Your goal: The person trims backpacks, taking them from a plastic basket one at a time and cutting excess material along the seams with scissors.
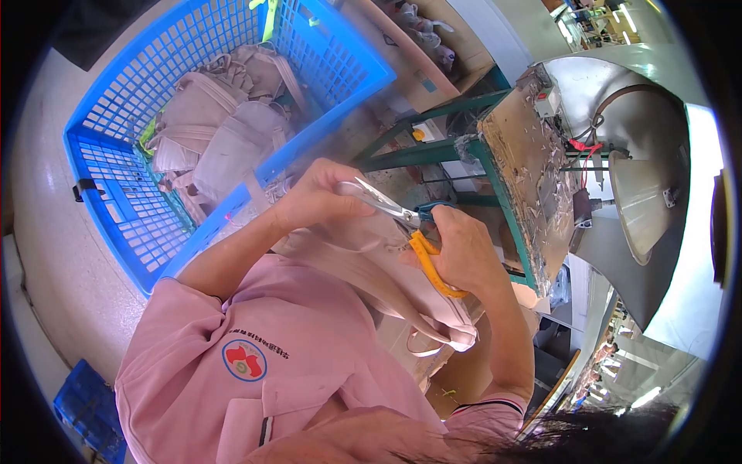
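A pair of scissors with one yellow and one dark blue-green handle is gripped in my right hand. Its metal blades point left, toward my left hand. The thumb and fingers of that hand are closed, with the blade ends at the thumb and forefinger. What else they pinch is hidden. Beneath both hands a beige fabric piece, with a seamed edge and a strap-like loop, lies across my front. Whether the blades touch the fabric, I cannot tell.
A blue plastic basket at upper left holds several beige fabric pieces. A green-framed stand with a worn wooden top is at right, beside a cone-shaped metal shade. Behind stands an open cardboard box.
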Available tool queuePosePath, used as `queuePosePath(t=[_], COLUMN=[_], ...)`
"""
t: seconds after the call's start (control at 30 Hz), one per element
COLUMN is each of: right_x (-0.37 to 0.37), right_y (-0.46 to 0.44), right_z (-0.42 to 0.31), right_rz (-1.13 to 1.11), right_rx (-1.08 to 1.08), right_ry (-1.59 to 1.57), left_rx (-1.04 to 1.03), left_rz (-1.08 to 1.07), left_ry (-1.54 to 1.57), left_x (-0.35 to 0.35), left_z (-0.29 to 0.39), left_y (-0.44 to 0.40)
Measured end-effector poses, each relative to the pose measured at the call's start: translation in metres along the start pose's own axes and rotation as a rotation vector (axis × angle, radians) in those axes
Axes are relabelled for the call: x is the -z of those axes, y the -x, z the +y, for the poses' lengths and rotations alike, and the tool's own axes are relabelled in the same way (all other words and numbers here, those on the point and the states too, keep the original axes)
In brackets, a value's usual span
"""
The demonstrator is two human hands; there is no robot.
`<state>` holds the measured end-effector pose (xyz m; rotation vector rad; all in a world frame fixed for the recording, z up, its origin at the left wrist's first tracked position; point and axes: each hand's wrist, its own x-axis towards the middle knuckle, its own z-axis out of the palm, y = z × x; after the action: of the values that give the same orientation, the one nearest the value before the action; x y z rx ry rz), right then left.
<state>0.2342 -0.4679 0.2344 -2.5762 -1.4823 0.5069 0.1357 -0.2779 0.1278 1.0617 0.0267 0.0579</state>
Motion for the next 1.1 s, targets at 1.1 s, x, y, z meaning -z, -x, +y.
queuePosePath(t=[1.1], right_x=[0.008], right_y=[-0.001], right_z=[-0.001], right_rz=[0.081], right_rx=[-0.017], right_ry=[0.307], left_rx=[0.022], left_rz=[0.160], left_ry=[0.038], left_x=[-0.010], left_z=[-0.004], left_y=[-0.009])
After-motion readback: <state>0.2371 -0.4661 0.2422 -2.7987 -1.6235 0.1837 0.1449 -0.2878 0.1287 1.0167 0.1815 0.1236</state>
